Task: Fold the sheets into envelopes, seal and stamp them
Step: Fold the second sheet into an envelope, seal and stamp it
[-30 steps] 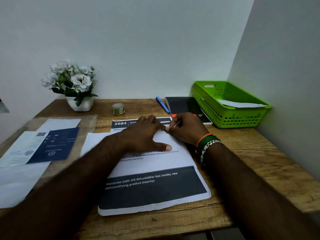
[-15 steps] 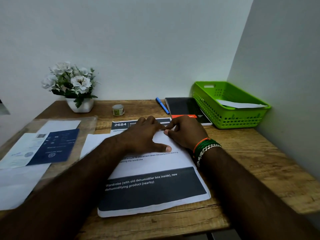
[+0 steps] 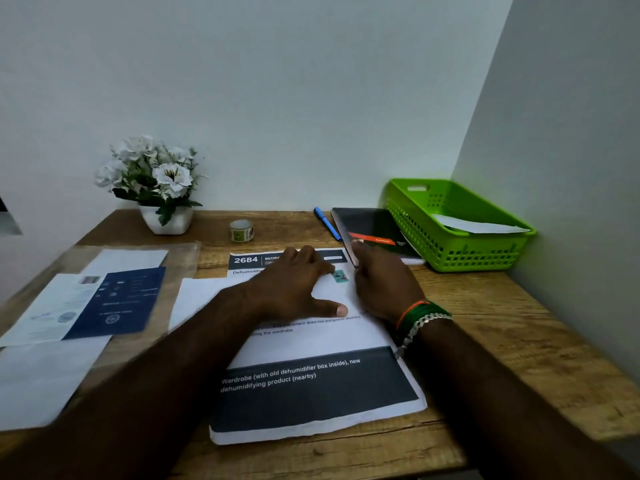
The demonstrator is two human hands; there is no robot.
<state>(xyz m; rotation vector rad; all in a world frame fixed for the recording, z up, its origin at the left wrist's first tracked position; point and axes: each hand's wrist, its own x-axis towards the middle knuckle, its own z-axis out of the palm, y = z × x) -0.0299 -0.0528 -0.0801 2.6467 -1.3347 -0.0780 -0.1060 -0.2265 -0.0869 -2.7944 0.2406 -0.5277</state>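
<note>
A white folded envelope (image 3: 332,299) lies on top of a stack of printed sheets (image 3: 311,393) at the middle of the wooden desk (image 3: 485,323). A small teal stamp (image 3: 340,276) sits on the envelope's upper right part. My left hand (image 3: 294,285) presses flat on the envelope, thumb spread out toward me and fingertips just left of the stamp. My right hand (image 3: 381,282) is blurred, just right of the stamp, with its fingers reaching toward the black notebook (image 3: 374,230) and nothing visibly in it. A small roll of stamps (image 3: 241,231) stands behind the sheets.
A green basket (image 3: 450,258) at the back right holds a white envelope (image 3: 478,226). A blue pen (image 3: 327,223) lies beside the notebook. A white flower pot (image 3: 166,220) stands at the back left. Papers under a clear plastic sleeve (image 3: 104,299) cover the desk's left side.
My right hand was pinching at the envelope's upper right next to the left fingertips; it has drawn away to the right, uncovering the teal stamp. The left hand stayed pressing down.
</note>
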